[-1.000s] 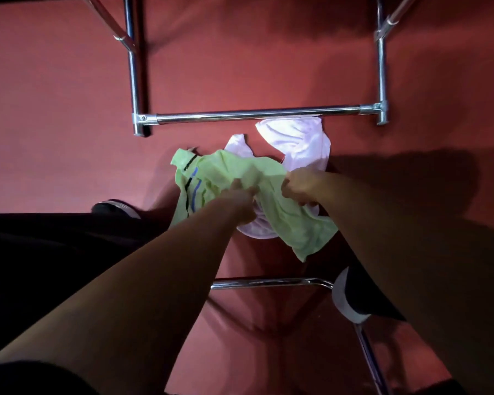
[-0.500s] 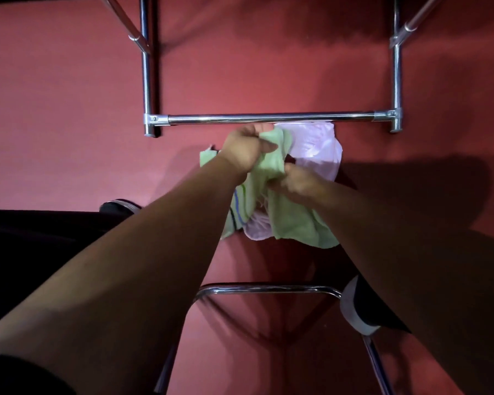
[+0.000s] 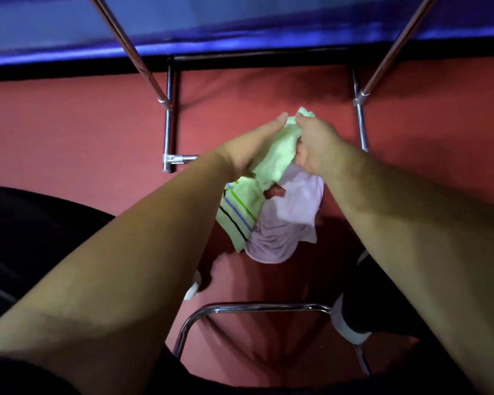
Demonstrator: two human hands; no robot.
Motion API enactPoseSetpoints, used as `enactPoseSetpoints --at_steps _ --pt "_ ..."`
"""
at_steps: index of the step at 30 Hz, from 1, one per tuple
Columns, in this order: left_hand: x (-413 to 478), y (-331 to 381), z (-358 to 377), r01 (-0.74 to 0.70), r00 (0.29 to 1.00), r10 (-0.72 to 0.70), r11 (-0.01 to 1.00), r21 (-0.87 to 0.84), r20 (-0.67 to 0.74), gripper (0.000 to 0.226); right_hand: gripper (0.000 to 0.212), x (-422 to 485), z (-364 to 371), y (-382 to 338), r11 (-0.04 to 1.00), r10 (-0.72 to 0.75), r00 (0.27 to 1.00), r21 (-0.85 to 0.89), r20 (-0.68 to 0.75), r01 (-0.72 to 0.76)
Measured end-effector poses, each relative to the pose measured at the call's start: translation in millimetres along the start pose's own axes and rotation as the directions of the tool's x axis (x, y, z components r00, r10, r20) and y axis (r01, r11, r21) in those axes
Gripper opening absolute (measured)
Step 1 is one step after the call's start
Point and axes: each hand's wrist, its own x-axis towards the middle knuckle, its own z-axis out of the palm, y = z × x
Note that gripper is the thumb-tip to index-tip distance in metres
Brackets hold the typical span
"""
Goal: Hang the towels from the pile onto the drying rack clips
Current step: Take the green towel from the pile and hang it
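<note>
Left hand [image 3: 251, 149], right hand [image 3: 314, 146] clenched on green towel [image 3: 271, 158]; no clips visible. Risk: lilac towel [image 3: 285, 223], 6 o'clock, snagging, dropping.

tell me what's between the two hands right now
In the head view, the bunched green towel fills the gap between the left hand and right hand; both grip it.
</note>
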Motion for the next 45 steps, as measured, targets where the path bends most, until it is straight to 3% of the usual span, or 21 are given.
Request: enactPoseSetpoints --at_steps 1,3,6,9,12,14,18,21,23,25,27,30,33,35,37,40,45 --pt "-11 1 1 0.000 1.000 0.000 0.994 0.110 0.001 0.063 0.040 -10 -1 -7 0.998 -0.014 1.000 0.062 0.003 0.014" --pt "-28 6 3 -0.054 0.990 0.092 0.947 0.315 -0.106 0.047 0.042 -29 1 -26 0.983 -0.070 0.998 0.170 0.007 0.068" --pt "-48 20 2 -0.173 0.937 0.241 0.950 0.261 -0.255 0.022 0.029 -68 9 -58 0.965 -0.124 0.992 0.232 -0.006 0.122" --pt "-78 48 2 -0.349 0.867 0.412 0.904 0.249 -0.281 0.016 0.024 -103 11 -86 0.960 -0.137 0.991 0.249 0.007 0.131" --pt "-116 78 8 -0.481 0.785 0.550 0.831 0.280 -0.284 0.022 0.037 -133 11 -104 0.985 -0.084 0.996 0.154 0.041 0.077" --pt "-136 99 12 -0.560 0.747 0.605 0.796 0.229 -0.276 0.031 0.035 -163 8 -115 0.992 -0.058 0.997 0.112 0.042 0.053" --pt "-170 130 30 -0.623 0.675 0.697 0.714 0.319 -0.243 0.042 0.033 -215 0 -130 0.978 -0.075 0.991 -0.185 0.110 0.094" --pt "-187 139 43 -0.618 0.640 0.741 0.655 0.435 -0.205 0.051 0.054 -239 1 -131 0.817 -0.265 0.933 -0.456 0.245 0.352" --pt "-193 138 47 -0.604 0.657 0.728 0.664 0.441 -0.197 0.063 0.045 -246 1 -121 0.636 -0.376 0.870 -0.593 0.320 0.493" --pt "-198 137 49 -0.587 0.674 0.711 0.681 0.438 -0.201 0.070 0.025 -247 0 -108 0.534 -0.446 0.829 -0.643 0.336 0.549" --pt "-200 134 47 -0.569 0.672 0.711 0.676 0.469 -0.209 0.059 0.009 -248 1 -102 0.408 -0.525 0.787 -0.715 0.325 0.568" --pt "-203 127 31 -0.578 0.681 0.706 0.682 0.448 -0.195 0.043 0.019 -245 7 -99 0.314 -0.597 0.735 -0.749 0.323 0.584" --pt "-199 116 9 -0.600 0.731 0.661 0.741 0.300 -0.170 0.037 0.023 -235 6 -102 0.439 -0.568 0.745 -0.636 0.350 0.634" --pt "-195 108 -1 -0.597 0.731 0.653 0.752 0.278 -0.196 0.020 0.024 -234 1 -107 0.438 -0.573 0.740 -0.632 0.352 0.639" --pt "-190 104 -10 -0.566 0.700 0.678 0.718 0.405 -0.224 0.018 0.020 -229 -4 -114 0.423 -0.640 0.703 -0.621 0.310 0.659" --pt "-188 105 -13 -0.445 0.675 0.707 0.618 0.648 -0.212 0.022 0.017 -222 -8 -122 0.574 -0.687 0.700 -0.447 0.194 0.687" --pt "-185 107 -20 -0.286 0.652 0.721 0.520 0.805 -0.234 0.035 0.022 -217 -14 -133 0.712 -0.690 0.723 -0.213 -0.034 0.669"
